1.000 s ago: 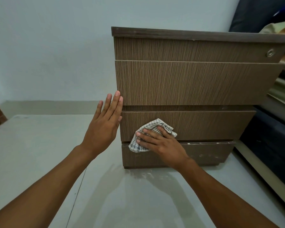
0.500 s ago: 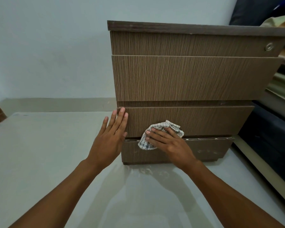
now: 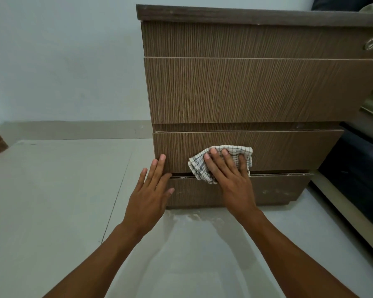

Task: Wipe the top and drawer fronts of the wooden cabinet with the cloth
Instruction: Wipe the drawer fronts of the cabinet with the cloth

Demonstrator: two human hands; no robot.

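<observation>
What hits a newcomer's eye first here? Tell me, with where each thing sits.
The wooden cabinet fills the upper right of the view, its drawer fronts stacked under a dark top. Low on it, the right hand presses a checked cloth flat against the third drawer front, the cloth's lower edge hanging over the gap above the bottom drawer. The left hand lies open beside it, fingertips at the cabinet's left edge.

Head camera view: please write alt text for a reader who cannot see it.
A person's right hand presses a checked cloth flat against a lower drawer front of a brown wooden cabinet. The left hand lies open at that drawer's left edge. The cabinet stands on a pale floor.
</observation>
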